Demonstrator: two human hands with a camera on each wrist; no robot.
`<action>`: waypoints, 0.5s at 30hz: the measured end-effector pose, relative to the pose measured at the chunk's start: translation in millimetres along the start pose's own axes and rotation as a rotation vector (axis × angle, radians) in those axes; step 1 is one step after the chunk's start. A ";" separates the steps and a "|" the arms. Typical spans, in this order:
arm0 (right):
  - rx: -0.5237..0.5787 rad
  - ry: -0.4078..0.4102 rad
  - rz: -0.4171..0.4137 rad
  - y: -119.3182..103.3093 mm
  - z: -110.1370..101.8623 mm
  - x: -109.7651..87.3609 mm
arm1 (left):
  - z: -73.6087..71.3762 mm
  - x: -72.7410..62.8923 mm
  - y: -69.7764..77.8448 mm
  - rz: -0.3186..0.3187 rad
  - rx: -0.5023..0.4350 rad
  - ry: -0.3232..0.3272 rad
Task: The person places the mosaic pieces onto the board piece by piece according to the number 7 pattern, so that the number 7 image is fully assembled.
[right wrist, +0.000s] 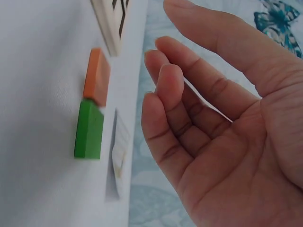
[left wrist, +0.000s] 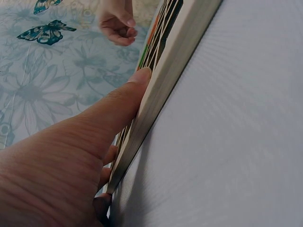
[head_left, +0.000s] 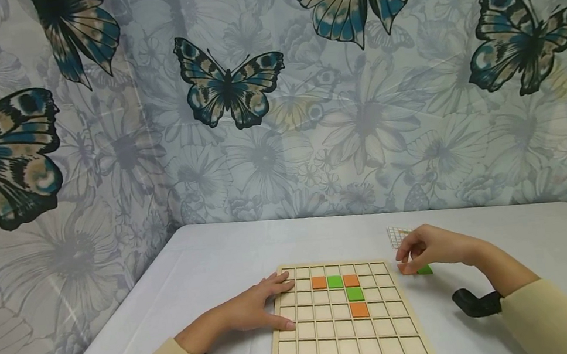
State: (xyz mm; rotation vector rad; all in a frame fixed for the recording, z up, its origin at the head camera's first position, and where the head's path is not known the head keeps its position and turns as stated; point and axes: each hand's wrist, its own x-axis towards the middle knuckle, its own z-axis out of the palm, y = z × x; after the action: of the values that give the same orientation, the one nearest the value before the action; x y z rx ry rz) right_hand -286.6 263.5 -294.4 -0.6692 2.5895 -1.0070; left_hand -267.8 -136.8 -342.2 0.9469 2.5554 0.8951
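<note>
Resting along the left side of the grid board (head_left: 315, 350), the left hand (head_left: 254, 306) lies with its fingers extended over the rim in the head view; that light brace suits placing work, provided the fingers stay off the set tiles (head_left: 335, 281). These form an orange, green, orange row, with green then orange running down beneath the row's right end. Toward the far-right corner of the surface (head_left: 228, 246), the right hand (head_left: 441, 246) hovers over a loose orange tile (head_left: 407, 269) and a green tile (head_left: 425, 270), with a small gridded card (head_left: 398, 236) nearer the far edge. Lower the fingers straight down so the neighbouring tile isn't nudged.

In the left wrist view, the thumb lies against the board's side rim; steady, gentle pressure there should stop it skidding.

In the right wrist view, the right fingers are half-curled and released, with nothing between them. The orange and green tiles lie end to end on the surface, the orange one closer to the board's corner. Best to pinch one tile by opposite side faces, keep it level, and square it to a cell before pressing it in.
</note>
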 end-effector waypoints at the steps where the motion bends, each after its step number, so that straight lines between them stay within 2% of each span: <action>1: -0.002 0.001 0.000 1.9 -0.8 -0.3 | 0.1 0.1 -0.1 0.000 0.000 0.000; 8: -0.014 0.009 0.024 14.5 -6.6 -2.7 | 0.1 0.7 -0.5 0.001 -0.001 -0.006; 15: 0.026 0.006 0.049 25.9 -11.7 -5.4 | 0.2 0.7 -0.8 -0.007 -0.002 -0.005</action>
State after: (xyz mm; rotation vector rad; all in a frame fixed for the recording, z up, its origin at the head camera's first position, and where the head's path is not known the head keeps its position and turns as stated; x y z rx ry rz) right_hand -295.0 289.6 -303.4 -0.5935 2.5806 -1.0274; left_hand -268.7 -136.8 -343.0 0.9380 2.5520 0.8917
